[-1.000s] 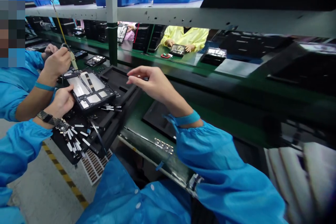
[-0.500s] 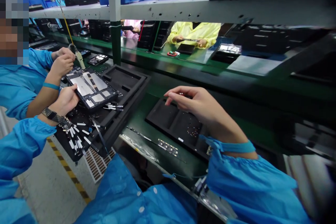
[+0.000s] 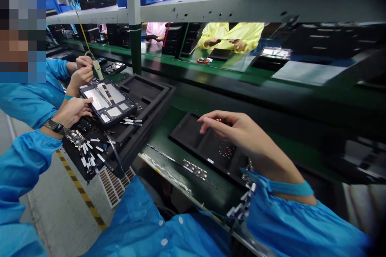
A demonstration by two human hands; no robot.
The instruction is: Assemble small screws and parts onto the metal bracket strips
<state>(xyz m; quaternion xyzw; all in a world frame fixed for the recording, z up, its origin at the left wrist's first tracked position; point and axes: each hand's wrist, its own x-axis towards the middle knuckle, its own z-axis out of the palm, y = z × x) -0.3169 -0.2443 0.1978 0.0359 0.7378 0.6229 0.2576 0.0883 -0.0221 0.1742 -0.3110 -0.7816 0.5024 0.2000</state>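
My left hand (image 3: 74, 111) grips the near-left edge of an opened tablet (image 3: 112, 102), its inside facing up with silver plates and a flex cable. The tablet rests tilted over a black foam tray (image 3: 144, 122). Thumb on top, fingers underneath and partly hidden. My right hand (image 3: 233, 128) hovers above a second, smaller black tray (image 3: 187, 126) with tiny copper-coloured pieces (image 3: 225, 150) in it. Its thumb and forefinger are pinched together; whatever they hold is too small to see. Loose white-ended strips (image 3: 90, 154) and tweezers (image 3: 113, 152) lie below the tablet.
A co-worker's hands (image 3: 83, 73) work close beyond my left hand, beside a hanging tool (image 3: 98, 70). A circuit strip (image 3: 195, 169) lies on the green bench near its front edge. A shelf post (image 3: 134, 40) rises behind the tray. Another person in yellow (image 3: 230, 34) sits opposite.
The whole view has shifted slightly. My right hand has moved a little nearer and to the right, still pinched. My left hand keeps its grip on the tablet.
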